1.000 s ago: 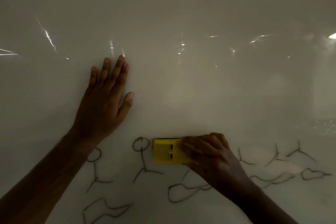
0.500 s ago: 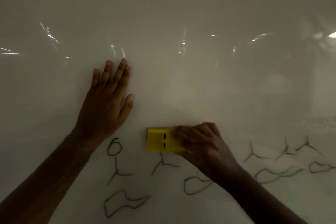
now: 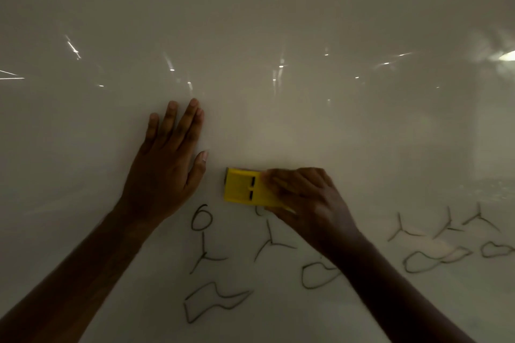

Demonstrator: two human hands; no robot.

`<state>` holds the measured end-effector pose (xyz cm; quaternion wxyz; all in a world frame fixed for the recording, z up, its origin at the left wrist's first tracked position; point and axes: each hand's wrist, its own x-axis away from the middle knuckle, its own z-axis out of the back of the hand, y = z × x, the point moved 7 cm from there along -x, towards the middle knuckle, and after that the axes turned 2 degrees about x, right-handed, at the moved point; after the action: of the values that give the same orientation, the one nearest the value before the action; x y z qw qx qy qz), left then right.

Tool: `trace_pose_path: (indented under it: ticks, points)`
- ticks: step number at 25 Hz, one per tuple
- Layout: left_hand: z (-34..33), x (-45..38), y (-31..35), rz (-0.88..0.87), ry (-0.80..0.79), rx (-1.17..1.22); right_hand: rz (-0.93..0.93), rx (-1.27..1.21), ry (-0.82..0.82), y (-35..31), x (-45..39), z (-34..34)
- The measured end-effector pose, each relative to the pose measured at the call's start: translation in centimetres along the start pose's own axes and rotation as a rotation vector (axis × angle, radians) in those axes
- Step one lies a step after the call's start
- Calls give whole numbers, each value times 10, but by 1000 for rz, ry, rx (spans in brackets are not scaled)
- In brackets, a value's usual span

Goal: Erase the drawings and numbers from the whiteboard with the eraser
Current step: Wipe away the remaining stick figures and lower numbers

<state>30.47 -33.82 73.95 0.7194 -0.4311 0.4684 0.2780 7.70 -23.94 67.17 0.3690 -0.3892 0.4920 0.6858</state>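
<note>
The right hand (image 3: 303, 203) is gripping the yellow eraser (image 3: 245, 188) against the whiteboard (image 3: 278, 22). At nine o'clock, the left hand (image 3: 164, 170) is lying flat, seemingly pressing.

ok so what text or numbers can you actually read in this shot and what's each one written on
"6" or "0": a loop like a digit, drawn in dark marker on the whiteboard, below the left hand; it could equally be a stick figure's head.
Yellow eraser, gripped by the right hand: no print readable, only two dark slots.
Mark fragment under the eraser: too cut off to read.
The other marks are drawings, not text.
</note>
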Motion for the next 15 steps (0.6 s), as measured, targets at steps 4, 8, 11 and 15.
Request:
trace_pose_path:
  ticks: [4, 8, 11, 15]
  points:
    - [3, 14, -18, 7, -10, -18, 166, -10, -107, -28, 40, -4]
    - [7, 33, -36, 30, -12, -37, 103, 32, -164, 5, 54, 11]
    - [5, 36, -37, 60, -8, -30, 4, 65, -101, 12, 23, 7]
    - [6, 38, -37, 43, -2, -31, -13, -29, -63, -41, -14, -25]
